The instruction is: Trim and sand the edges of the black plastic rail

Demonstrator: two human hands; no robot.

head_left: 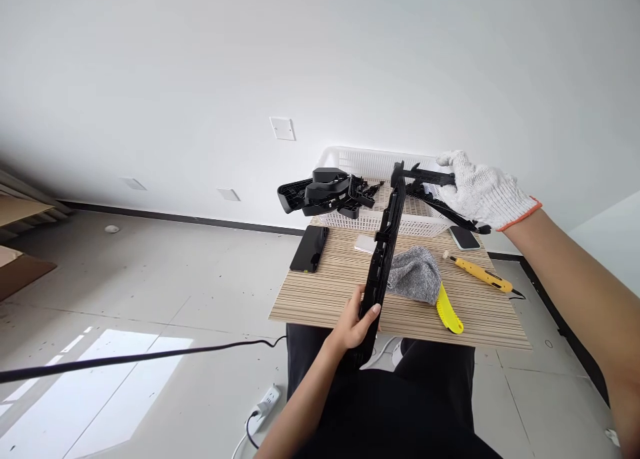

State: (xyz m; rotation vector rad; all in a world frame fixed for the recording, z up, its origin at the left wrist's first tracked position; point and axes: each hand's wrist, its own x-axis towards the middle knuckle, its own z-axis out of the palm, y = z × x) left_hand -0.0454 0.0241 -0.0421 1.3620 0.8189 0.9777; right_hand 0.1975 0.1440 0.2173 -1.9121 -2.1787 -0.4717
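My bare left hand (356, 322) is closed round the near end of a long black plastic part (384, 246) that slants up over a small striped wooden table (330, 292). My right hand (483, 191), in a white knit glove with an orange cuff, grips the part's far arm above a white plastic basket (370, 160). Several other black plastic parts (325, 191) lie in and over the basket's left side.
On the table lie a dark phone (310, 249), a second phone (464, 238), a small white block (365, 244), a grey glove (416, 274), a yellow-handled tool (449, 310) and a yellow utility knife (483, 274). A black cable (135, 358) and a power strip (265, 401) are on the floor.
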